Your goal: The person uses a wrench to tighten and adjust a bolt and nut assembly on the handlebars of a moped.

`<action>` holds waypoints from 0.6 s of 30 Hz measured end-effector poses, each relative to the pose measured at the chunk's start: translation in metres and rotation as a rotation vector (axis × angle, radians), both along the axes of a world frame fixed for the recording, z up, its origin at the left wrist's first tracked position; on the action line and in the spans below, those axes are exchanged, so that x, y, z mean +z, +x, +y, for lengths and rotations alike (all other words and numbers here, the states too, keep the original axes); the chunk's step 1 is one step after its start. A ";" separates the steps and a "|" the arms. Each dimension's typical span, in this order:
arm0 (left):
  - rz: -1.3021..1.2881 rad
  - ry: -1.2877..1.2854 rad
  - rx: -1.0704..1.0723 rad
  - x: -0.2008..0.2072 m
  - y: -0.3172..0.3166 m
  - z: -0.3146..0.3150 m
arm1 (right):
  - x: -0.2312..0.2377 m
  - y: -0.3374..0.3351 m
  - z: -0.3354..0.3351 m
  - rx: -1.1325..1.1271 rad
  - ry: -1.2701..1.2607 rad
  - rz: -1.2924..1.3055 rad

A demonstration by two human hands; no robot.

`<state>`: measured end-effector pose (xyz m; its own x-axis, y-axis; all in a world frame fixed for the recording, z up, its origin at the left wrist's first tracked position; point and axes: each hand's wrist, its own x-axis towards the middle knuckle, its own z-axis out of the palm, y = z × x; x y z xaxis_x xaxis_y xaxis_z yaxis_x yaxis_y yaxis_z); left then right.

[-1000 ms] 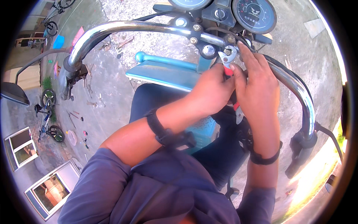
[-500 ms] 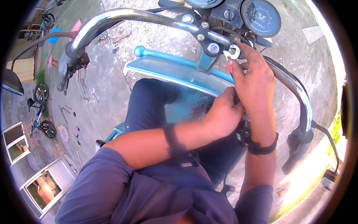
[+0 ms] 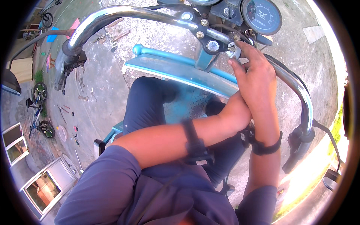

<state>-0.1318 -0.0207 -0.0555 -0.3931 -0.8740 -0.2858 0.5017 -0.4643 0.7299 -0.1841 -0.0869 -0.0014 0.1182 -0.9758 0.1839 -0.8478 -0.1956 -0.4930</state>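
Observation:
On the right side of the handlebar clamp, the silver head of a wrench (image 3: 234,51) sits around a bolt. My right hand (image 3: 258,73) closes on that head, index finger along its far side and thumb near its close edge. My left hand (image 3: 240,110) reaches across from the left and passes behind my right wrist, so its fingers are hidden. Just left of the wrench are the clamp's other bolts (image 3: 212,46), and the chrome handlebar (image 3: 131,13) runs through the clamp. The wrench's handle is not visible.
A blue front panel (image 3: 176,73) with a tube lies below the clamp, close to my knees. Round gauges (image 3: 261,17) stand beyond it. Black grips (image 3: 300,150) hang at the bar's ends. Tools and a bicycle (image 3: 37,108) are on the concrete at left.
My left hand has moved right, and its fingers have slipped out of sight behind my right wrist. The red piece by my right thumb no longer shows. My right hand stays at the clamp.

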 end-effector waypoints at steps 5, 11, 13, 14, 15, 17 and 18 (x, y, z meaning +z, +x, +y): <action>0.091 0.083 -0.109 0.012 0.005 -0.011 | 0.001 0.000 -0.002 -0.017 0.041 0.041; 0.131 0.145 -0.125 0.015 0.004 -0.016 | 0.005 0.003 -0.003 -0.035 0.078 0.025; 0.113 0.141 -0.142 0.015 0.007 -0.017 | 0.005 0.005 -0.003 -0.033 0.062 0.010; 0.093 0.123 -0.153 0.015 0.008 -0.017 | 0.005 0.005 -0.003 -0.034 0.051 0.025; 0.074 0.105 -0.163 0.014 0.009 -0.017 | 0.004 0.006 -0.004 -0.034 0.040 0.039; 0.012 0.076 -0.175 0.014 0.012 -0.015 | 0.003 0.007 -0.005 -0.039 0.032 0.059; -0.018 0.061 -0.181 0.014 0.014 -0.014 | 0.003 0.007 -0.005 -0.045 0.035 0.065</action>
<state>-0.1181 -0.0342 -0.0420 -0.5366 -0.7703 -0.3445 0.3932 -0.5895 0.7056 -0.1770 -0.0923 0.0019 0.0845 -0.9861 0.1430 -0.8858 -0.1400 -0.4424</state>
